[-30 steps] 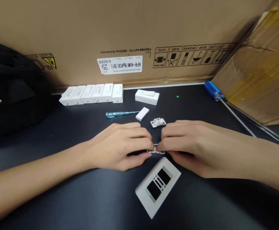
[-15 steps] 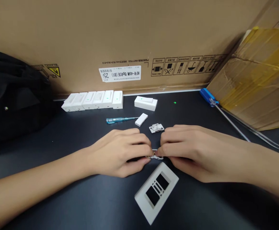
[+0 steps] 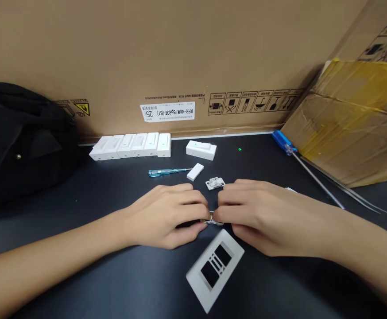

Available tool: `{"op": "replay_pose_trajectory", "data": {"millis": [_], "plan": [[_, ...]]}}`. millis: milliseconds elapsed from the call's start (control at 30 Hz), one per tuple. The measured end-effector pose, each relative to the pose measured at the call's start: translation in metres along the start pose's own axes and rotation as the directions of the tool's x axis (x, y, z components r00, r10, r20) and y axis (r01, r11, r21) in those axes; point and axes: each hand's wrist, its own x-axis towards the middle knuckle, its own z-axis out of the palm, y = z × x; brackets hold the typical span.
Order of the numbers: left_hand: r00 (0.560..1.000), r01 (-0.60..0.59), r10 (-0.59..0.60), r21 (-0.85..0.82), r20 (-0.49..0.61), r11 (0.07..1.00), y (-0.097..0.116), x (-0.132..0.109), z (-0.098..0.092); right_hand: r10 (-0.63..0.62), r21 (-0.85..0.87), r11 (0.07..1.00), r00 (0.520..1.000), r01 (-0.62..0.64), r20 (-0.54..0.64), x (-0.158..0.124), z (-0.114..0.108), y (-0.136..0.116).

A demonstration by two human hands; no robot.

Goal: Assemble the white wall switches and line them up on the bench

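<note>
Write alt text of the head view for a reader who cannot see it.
The left hand and right hand pinch a small metal switch part over a dark bench, beside a white faceplate. White rocker switches line the cardboard carton behind.

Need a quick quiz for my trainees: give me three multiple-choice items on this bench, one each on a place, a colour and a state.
1. Where does the white faceplate lie?
A. Against the carton
B. On the bench, nearer the wearer than the hands
C. On the black bag

2. What colour is the screwdriver handle?
A. Red
B. Yellow
C. Blue

3. What state is the small metal part in?
A. Pinched between both hands
B. Lying loose on the bench
C. Held in one hand alone

Answers:
1. B: it sits flat on the dark bench, just in front of the hands.
2. C: the handle shows blue at the bench's right side.
3. A: the left hand and right hand close on it from either side.
</note>
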Motion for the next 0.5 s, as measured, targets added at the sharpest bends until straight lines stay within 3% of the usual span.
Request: {"op": "replay_pose_trajectory", "data": {"millis": [333, 500], "plan": [[1.0, 0.004, -0.004, 0.007, 0.005, 1.0, 0.0, -0.002, 0.0, 0.013, 0.003, 1.0, 1.0, -0.013, 0.018, 0.0, -0.005, -0.001], [1.0, 0.023, -0.023, -0.028, 0.01, 0.999, 0.0, -0.002, 0.0, 0.066, -0.014, 0.998, 0.991, -0.068, -0.114, -0.006, -0.015, 0.007]]}}
